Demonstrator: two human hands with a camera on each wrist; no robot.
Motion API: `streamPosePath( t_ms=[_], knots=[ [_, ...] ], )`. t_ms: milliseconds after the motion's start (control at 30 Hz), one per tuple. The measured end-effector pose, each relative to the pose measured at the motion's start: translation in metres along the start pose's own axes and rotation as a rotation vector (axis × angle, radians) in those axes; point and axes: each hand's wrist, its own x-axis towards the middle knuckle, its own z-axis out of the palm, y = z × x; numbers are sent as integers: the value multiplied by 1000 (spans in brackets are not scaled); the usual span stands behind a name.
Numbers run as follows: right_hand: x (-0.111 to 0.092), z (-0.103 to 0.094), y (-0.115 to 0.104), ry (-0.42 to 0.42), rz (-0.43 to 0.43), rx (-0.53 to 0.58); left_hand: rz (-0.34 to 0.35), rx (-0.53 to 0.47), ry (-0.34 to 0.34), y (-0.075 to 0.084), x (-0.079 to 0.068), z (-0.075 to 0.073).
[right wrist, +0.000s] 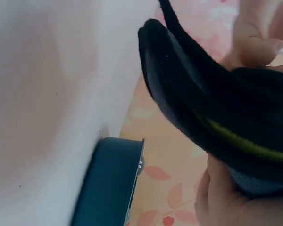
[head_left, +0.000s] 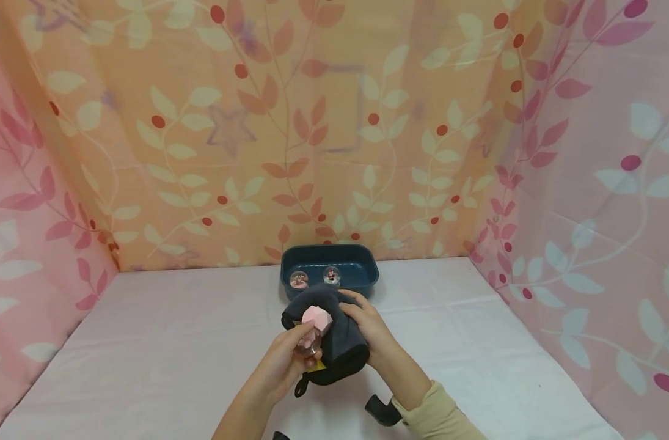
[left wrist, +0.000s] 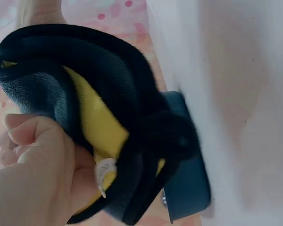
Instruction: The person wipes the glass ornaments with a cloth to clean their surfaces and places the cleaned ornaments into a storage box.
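Note:
In the head view my left hand (head_left: 279,366) pinches a small snow globe (head_left: 316,318) with a pink faceted base and a clear ball, its thumb on the base. Against it lies a folded dark grey cloth (head_left: 347,342) with black edging, a hanging loop and a yellow inner side. My right hand (head_left: 374,333) grips the cloth from the right, fingers over its top. The left wrist view shows the cloth's yellow side (left wrist: 96,117) behind my left fingers. In the right wrist view the cloth (right wrist: 188,89) hides much of both hands.
Beyond the hands, a dark blue tub (head_left: 369,269) stands at the table's back edge. Inside are two small snow globes, one pink (head_left: 299,280) and one white-based (head_left: 331,276). A curved black piece (head_left: 382,410) lies by the right sleeve; another black thing (head_left: 281,436) shows at the bottom edge.

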Motion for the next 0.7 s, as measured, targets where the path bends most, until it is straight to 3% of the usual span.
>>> streamPosePath(
  t_ms=[133,300,400,567,700],
  knots=[
    [-3,-5,-3,66,-37,58,32,6,26,0,0,-1],
    [-13,-6,-5,175,-248,-43,42,22,63,0,2,-4],
    [-18,-4,-3,188,-480,-198,37,13,65,-1,3,-5],
    [-20,3,8,166,-973,-530,44,-44,17,0,2,-5],
    [-17,8,15,71,-1229,-723,45,-70,-27,1,-1,-3]
  ],
)
